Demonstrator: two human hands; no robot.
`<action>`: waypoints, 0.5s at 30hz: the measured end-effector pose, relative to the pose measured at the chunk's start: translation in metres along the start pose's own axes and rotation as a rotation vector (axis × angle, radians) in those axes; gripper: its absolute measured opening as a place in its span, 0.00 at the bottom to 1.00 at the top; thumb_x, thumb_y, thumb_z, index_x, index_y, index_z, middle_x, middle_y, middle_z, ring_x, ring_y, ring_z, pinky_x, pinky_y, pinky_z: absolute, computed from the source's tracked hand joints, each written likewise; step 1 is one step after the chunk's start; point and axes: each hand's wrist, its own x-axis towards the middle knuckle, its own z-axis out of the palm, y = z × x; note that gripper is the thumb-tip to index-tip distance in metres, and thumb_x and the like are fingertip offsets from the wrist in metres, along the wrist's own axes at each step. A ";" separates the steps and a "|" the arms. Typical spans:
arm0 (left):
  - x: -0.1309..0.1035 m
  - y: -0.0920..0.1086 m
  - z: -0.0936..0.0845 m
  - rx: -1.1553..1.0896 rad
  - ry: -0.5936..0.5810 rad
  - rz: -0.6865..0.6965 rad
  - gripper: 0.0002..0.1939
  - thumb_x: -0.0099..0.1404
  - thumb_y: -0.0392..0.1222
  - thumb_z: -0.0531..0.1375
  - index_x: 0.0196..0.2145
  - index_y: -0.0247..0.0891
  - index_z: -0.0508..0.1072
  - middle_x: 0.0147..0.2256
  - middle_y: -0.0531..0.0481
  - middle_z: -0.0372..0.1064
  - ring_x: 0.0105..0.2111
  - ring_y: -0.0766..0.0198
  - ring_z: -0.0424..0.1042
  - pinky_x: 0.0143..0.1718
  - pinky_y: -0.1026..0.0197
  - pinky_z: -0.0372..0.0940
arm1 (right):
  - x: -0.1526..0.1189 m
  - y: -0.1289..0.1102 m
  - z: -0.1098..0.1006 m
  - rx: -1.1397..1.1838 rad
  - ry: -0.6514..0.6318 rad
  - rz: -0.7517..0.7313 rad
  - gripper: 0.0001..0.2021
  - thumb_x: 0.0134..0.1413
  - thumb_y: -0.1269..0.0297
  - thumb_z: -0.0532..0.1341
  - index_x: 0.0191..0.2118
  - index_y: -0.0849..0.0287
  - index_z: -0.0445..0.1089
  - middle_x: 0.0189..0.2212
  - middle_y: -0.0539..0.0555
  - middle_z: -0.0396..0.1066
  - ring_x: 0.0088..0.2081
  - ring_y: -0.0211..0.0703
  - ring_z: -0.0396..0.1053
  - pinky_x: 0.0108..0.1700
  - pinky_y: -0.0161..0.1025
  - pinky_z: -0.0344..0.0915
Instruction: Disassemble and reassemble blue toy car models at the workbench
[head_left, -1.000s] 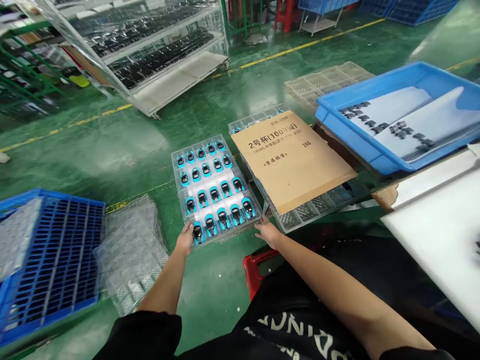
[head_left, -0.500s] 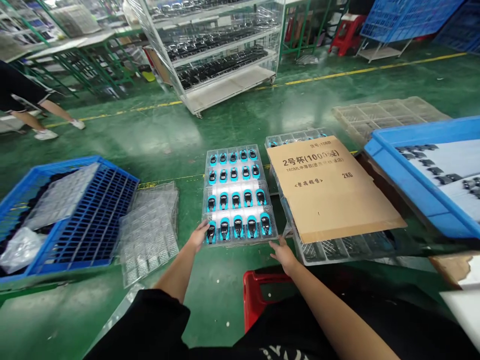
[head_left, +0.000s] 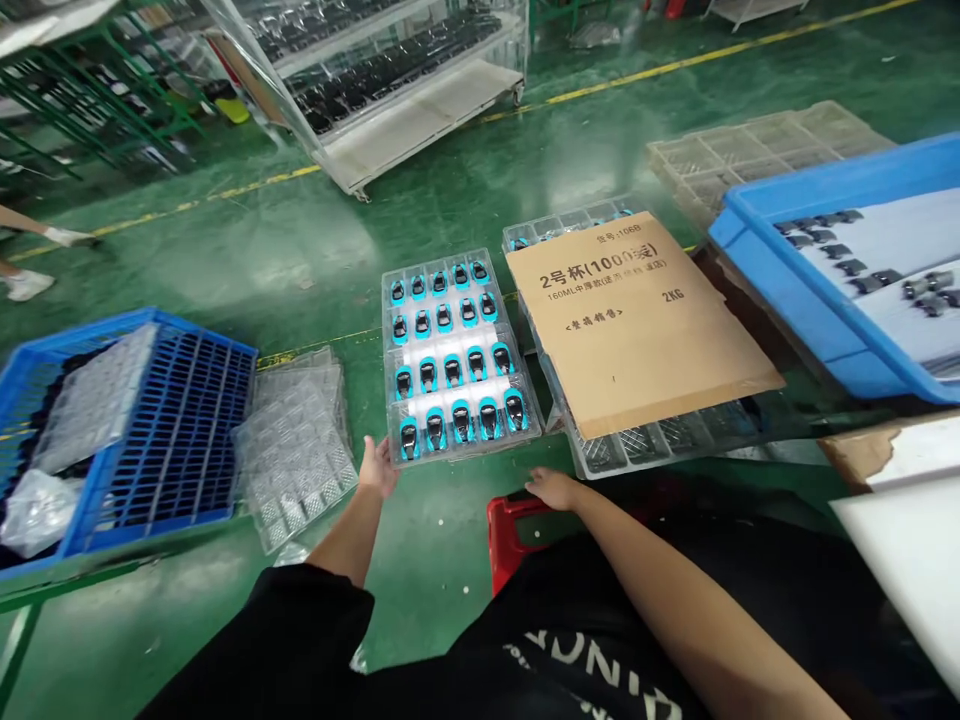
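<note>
A clear plastic tray with rows of black-and-blue parts lies in front of me, low over the green floor. My left hand is at the tray's near left corner, fingers extended and apart, with nothing in the palm. Below the near right edge is my right hand, away from the tray and above the red stool. Its fingers point left and hold nothing that I can see. To the right, a brown cardboard sheet covers another clear tray.
Empty clear trays are stacked left, beside a blue crate. A blue bin with black parts stands right. Behind are a wrapped wheeled rack and a pale divided tray. A person's feet show far left.
Both hands have come away from the filled tray: the left outward to the left, the right back toward me. The view has tilted down, and the person at left is mostly out of frame.
</note>
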 end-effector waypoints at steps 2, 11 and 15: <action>-0.017 -0.023 -0.002 0.020 0.060 -0.077 0.21 0.69 0.49 0.57 0.56 0.37 0.66 0.56 0.42 0.63 0.52 0.52 0.67 0.52 0.46 0.66 | -0.007 0.011 -0.011 -0.104 -0.018 0.043 0.14 0.63 0.60 0.61 0.51 0.62 0.68 0.51 0.57 0.68 0.49 0.51 0.69 0.49 0.51 0.69; -0.102 -0.174 0.046 0.030 0.055 -0.519 0.24 0.69 0.55 0.55 0.55 0.36 0.66 0.54 0.40 0.66 0.50 0.54 0.69 0.51 0.46 0.66 | -0.018 0.028 -0.052 -0.605 0.024 0.156 0.11 0.64 0.61 0.60 0.49 0.59 0.70 0.48 0.56 0.70 0.45 0.46 0.71 0.47 0.47 0.71; -0.110 -0.184 0.081 0.045 -0.062 -0.505 0.26 0.69 0.59 0.52 0.51 0.35 0.69 0.48 0.42 0.70 0.43 0.58 0.72 0.45 0.50 0.69 | -0.027 0.026 -0.065 -0.766 0.150 0.143 0.11 0.64 0.61 0.60 0.50 0.58 0.69 0.48 0.56 0.70 0.44 0.45 0.71 0.45 0.45 0.72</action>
